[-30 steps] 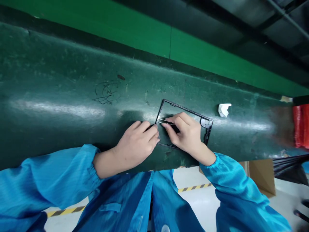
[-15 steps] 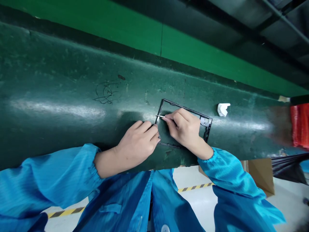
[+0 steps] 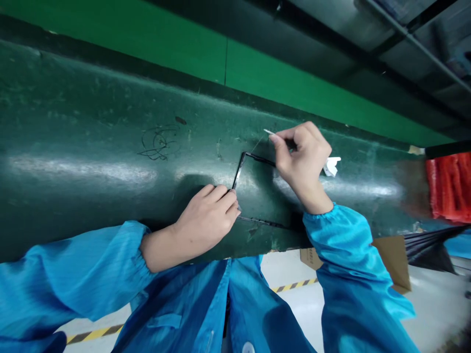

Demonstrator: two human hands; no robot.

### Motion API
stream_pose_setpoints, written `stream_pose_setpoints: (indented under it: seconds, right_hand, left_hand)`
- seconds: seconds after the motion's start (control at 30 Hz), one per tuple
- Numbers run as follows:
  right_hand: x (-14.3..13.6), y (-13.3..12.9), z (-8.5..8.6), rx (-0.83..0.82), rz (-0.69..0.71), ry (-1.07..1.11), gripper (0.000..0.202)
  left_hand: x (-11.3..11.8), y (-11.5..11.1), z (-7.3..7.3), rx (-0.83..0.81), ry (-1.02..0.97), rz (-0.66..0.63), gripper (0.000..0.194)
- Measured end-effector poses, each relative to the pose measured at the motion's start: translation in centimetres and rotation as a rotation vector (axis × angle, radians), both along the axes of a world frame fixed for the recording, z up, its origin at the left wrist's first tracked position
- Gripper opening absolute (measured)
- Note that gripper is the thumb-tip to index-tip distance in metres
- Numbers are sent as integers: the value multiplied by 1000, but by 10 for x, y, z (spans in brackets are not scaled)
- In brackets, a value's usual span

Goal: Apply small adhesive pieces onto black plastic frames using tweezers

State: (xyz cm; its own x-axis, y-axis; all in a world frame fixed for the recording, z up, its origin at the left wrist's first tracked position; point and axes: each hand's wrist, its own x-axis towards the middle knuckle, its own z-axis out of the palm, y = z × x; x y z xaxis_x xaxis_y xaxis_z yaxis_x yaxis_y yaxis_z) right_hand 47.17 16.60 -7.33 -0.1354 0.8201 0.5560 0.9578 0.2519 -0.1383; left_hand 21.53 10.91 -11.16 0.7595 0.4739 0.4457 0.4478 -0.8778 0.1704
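A thin black rectangular frame (image 3: 239, 171) lies on the green work surface. My left hand (image 3: 208, 221) grips its left side near the lower corner, fingers bent together over the edge. Above the frame's upper side, my right hand (image 3: 303, 152) is raised, thumb and forefinger pinching a thin pale strip (image 3: 269, 132) whose tip points left. A fine line seems to trail from the strip down toward the frame's upper left corner. The right hand and forearm hide the right part of the frame.
A small white object (image 3: 332, 167) sits just right of my right hand. Red plastic-wrapped material (image 3: 449, 186) is at the far right. Scribbled dark lines (image 3: 158, 143) mark the green surface (image 3: 91, 127) on the left. A cardboard box (image 3: 393, 262) stands below the bench edge.
My right hand has moved up and to the right, lifting away from the frame's left side with the pale strip. My left hand holds nearly the same place. The view has shifted slightly.
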Motion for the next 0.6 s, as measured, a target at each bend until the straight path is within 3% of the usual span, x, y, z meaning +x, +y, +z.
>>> stream_pose_setpoints:
  seconds: [0.17, 0.37, 0.53, 0.6]
  right_hand:
    - [20, 28, 11, 64, -92, -68, 28]
    - [52, 62, 22, -15, -322, -150, 42]
    - [70, 78, 35, -28, -450, -79, 59]
    - [78, 83, 41, 8, -506, -38, 53]
  left_hand:
    - [2, -1, -2, 20, -12, -7, 16]
    - [2, -3, -2, 38, -20, -2, 15]
    - [2, -4, -3, 44, -20, -9, 11]
    - [2, -4, -4, 48, -22, -14, 11]
